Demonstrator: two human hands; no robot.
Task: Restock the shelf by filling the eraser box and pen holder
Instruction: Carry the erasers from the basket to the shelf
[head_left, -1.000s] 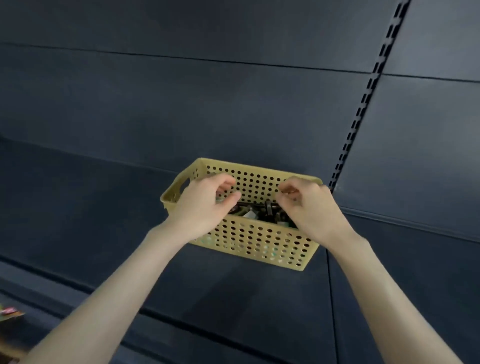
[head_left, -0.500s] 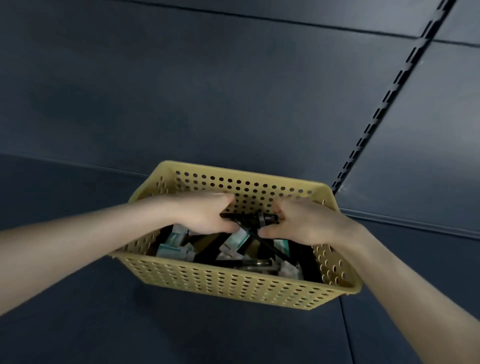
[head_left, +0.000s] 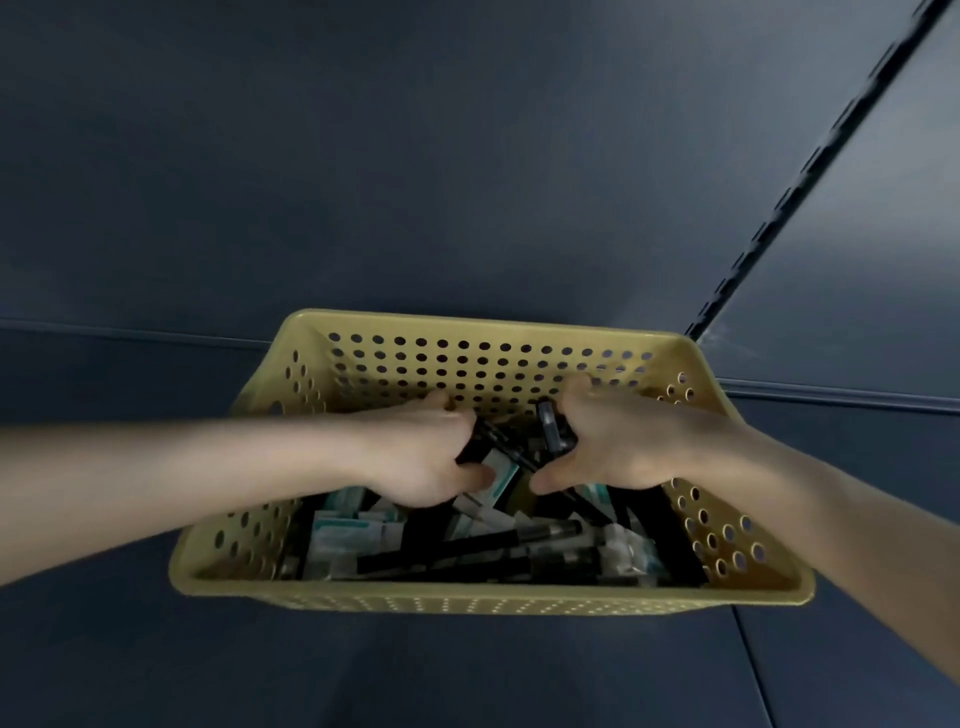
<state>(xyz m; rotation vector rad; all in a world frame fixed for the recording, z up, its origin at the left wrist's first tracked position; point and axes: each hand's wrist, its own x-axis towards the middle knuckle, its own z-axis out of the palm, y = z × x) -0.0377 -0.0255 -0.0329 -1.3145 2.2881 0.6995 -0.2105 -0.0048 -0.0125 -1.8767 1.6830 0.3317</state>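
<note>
Left hand (head_left: 415, 460) and right hand (head_left: 623, 441) have sunk into the yellow perforated plastic basket (head_left: 467, 597), each grip closed on slim black pens (head_left: 551, 434) for restocking

Jumbled black pens (head_left: 498, 546), boxed erasers (head_left: 344, 535) inside yellow perforated basket (head_left: 467, 598)

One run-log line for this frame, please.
phase: picking | left hand: grips black pen | right hand: grips second black pen | yellow basket: loose pens, small packs

one head camera looks steeply down, close above the yellow basket (head_left: 488, 597).
</note>
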